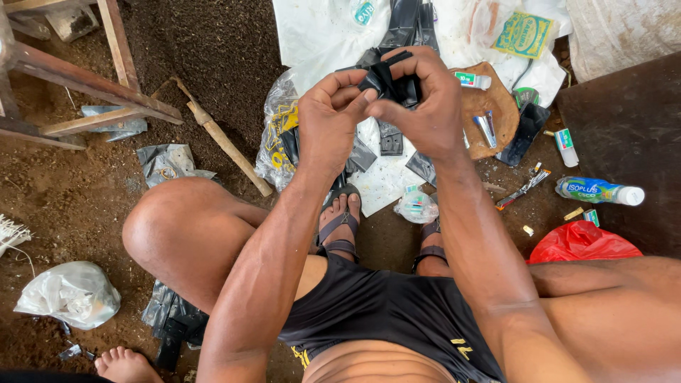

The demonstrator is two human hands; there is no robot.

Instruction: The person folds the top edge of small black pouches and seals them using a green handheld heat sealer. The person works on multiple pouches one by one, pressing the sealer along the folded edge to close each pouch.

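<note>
Both hands are raised over the knees, w/ a folded strip of black rubber [389, 79] pinched between them: left hand [330, 117] closed on its near end by thumb and fingertips, right hand [425, 106] curled over the top, gripping it. Strip sits in mid-air, above a white plastic sheet [319, 35] spread on the dirt floor [213, 50]. More black rubber pieces [391, 138] lie on that sheet (just below the hands). A round brown wooden board [489, 106] is right of the hands, small tubes on it. Wooden stick [223, 142] lies to the left; red plastic bag [582, 241] and a blue-green plastic bottle [599, 190] well right.
</note>
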